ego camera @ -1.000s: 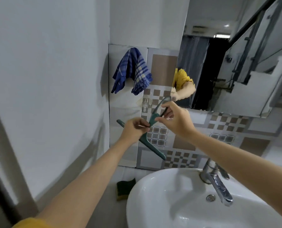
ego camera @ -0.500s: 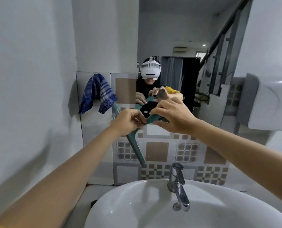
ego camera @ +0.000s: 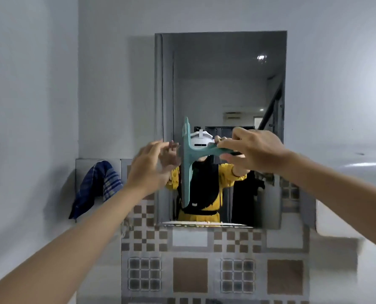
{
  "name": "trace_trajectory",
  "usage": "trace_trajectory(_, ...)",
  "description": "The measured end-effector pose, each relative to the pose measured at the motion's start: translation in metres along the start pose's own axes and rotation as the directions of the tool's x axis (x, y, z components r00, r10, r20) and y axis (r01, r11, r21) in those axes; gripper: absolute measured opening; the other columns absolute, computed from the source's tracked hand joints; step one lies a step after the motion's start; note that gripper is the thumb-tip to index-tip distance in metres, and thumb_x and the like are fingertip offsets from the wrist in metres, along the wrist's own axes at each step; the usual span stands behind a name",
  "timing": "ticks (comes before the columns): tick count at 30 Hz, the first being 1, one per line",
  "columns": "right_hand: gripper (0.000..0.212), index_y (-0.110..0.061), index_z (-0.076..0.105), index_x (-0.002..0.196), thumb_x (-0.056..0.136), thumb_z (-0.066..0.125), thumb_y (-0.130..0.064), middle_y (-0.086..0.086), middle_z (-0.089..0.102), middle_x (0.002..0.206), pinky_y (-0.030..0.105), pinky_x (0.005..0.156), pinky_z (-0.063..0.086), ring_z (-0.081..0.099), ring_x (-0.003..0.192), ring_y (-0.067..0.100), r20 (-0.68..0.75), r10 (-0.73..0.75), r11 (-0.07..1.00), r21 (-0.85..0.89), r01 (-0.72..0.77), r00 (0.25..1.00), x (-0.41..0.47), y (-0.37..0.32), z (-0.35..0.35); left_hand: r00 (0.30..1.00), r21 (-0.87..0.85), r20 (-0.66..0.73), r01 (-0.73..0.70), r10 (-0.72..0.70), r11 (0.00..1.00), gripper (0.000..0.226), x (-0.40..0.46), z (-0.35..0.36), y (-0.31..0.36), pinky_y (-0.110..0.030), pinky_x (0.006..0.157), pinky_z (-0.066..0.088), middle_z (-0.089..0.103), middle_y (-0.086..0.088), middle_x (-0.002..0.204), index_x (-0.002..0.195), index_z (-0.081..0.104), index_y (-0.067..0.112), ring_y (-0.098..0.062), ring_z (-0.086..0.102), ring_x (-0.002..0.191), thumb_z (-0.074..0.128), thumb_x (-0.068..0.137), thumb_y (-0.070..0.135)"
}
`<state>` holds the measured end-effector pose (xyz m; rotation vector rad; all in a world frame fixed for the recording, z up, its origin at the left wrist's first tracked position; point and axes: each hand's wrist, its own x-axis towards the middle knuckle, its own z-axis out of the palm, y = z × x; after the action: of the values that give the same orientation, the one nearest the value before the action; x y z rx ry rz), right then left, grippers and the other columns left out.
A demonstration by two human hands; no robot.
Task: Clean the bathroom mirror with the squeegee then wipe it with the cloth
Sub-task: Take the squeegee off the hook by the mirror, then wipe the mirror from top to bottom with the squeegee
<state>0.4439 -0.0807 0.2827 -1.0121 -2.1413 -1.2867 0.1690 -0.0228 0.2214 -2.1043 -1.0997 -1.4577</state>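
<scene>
The rectangular mirror [ego camera: 222, 80] hangs on the white wall straight ahead. A teal squeegee [ego camera: 187, 170] is held in front of its lower half, blade upright, handle pointing right. My right hand [ego camera: 253, 150] is shut on the handle. My left hand [ego camera: 152, 167] is just left of the blade with its fingers apart, holding nothing. A blue checked cloth [ego camera: 97, 187] hangs on the tiled wall at the lower left of the mirror.
Patterned brown and grey tiles [ego camera: 189, 275] cover the wall below the mirror. A plain white wall [ego camera: 29, 106] closes in on the left. The mirror reflects a person in a yellow top with a head-worn camera.
The view has tilted up, so the sink and tap have dropped out of sight. My left hand has let go of the squeegee. The blade has swung upright and risen before the mirror.
</scene>
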Motion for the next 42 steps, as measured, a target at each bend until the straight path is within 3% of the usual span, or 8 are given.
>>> trace_trajectory(2,0.041,-0.022,0.063,0.111,0.087,0.047,-0.051,0.007,0.052,0.078,0.018,0.044,0.029,0.044,0.047,0.019,-0.049,0.018,0.999,-0.041,-0.020,0.999,0.021,0.021,-0.010,0.999,0.051,-0.040,0.014,-0.012,0.999,0.057,0.015,0.000,-0.010,-0.050,0.104,0.036,0.052,-0.004,0.131,0.126,0.045,0.018,-0.026,0.047,0.120,0.070,0.076,0.024)
trace_trajectory(6,0.041,-0.024,0.053,0.121,0.090,0.048,-0.049,0.011,0.052,0.094,0.029,0.051,0.040,0.053,0.063,0.026,-0.089,0.085,0.985,-0.145,-0.097,0.992,0.069,0.052,-0.028,0.997,0.238,-0.065,0.048,-0.034,0.970,0.062,0.044,0.002,-0.032,-0.056,0.101,0.038,0.051,-0.009,0.134,0.128,0.043,0.014,-0.033,0.051,0.118,0.071,0.076,0.029)
trace_trajectory(13,0.033,-0.029,0.049,0.122,0.095,0.045,-0.048,0.005,0.049,0.096,0.028,0.057,0.033,0.051,0.067,0.024,-0.141,0.069,0.978,-0.183,-0.095,0.988,0.151,0.071,-0.044,0.996,0.404,0.060,0.040,-0.070,0.914,0.086,0.083,0.008,-0.069,-0.056,0.109,0.028,0.018,-0.002,0.156,0.145,0.018,0.028,-0.031,0.028,0.137,0.068,0.077,0.043)
trace_trajectory(17,0.026,-0.031,0.050,0.119,0.096,0.046,-0.044,0.005,0.050,0.096,0.030,0.063,0.032,0.047,0.070,0.023,-0.188,0.074,0.982,-0.156,-0.104,0.979,0.191,0.073,-0.050,0.989,0.405,0.129,0.016,-0.075,0.914,0.091,0.084,0.013,-0.091,-0.054,0.107,0.033,0.015,-0.002,0.157,0.146,0.009,0.036,-0.031,0.025,0.138,0.066,0.077,0.048)
trace_trajectory(23,0.029,-0.032,0.052,0.122,0.097,0.043,-0.045,0.004,0.048,0.095,0.032,0.067,0.035,0.048,0.075,0.025,-0.115,0.039,0.974,-0.218,-0.064,0.993,0.227,0.069,-0.047,0.987,0.367,0.148,0.009,-0.067,0.930,0.097,0.077,0.022,-0.109,-0.050,0.103,0.040,0.014,-0.003,0.157,0.141,-0.011,0.049,-0.033,0.032,0.135,0.063,0.078,0.050)
trace_trajectory(26,0.029,-0.032,0.054,0.121,0.097,0.044,-0.045,0.000,0.045,0.093,0.032,0.067,0.036,0.047,0.076,0.022,-0.105,0.025,0.975,-0.217,-0.047,0.994,0.238,0.068,-0.043,0.988,0.365,0.142,-0.001,-0.055,0.931,0.097,0.078,0.022,-0.110,-0.049,0.100,0.043,0.013,-0.002,0.157,0.141,-0.012,0.049,-0.033,0.033,0.134,0.063,0.079,0.050)
trace_trajectory(37,0.022,-0.035,0.062,0.107,0.091,0.052,-0.047,0.001,0.065,0.093,0.032,0.068,0.041,0.058,0.085,0.026,-0.046,0.035,0.978,-0.202,-0.043,0.998,0.245,0.083,-0.060,0.985,0.386,0.143,0.032,-0.094,0.922,0.098,0.077,0.022,-0.104,-0.051,0.099,0.042,0.009,0.000,0.158,0.141,-0.012,0.049,-0.033,0.029,0.137,0.064,0.080,0.047)
trace_trajectory(42,0.024,-0.036,0.062,0.110,0.090,0.054,-0.046,-0.004,0.061,0.090,0.033,0.069,0.042,0.055,0.082,0.023,-0.044,0.090,0.983,-0.157,-0.096,0.995,0.223,0.097,-0.061,0.985,0.374,0.132,0.051,-0.108,0.926,0.098,0.075,0.023,-0.102,-0.053,0.098,0.044,0.009,0.000,0.158,0.141,-0.011,0.048,-0.034,0.028,0.137,0.066,0.080,0.042)
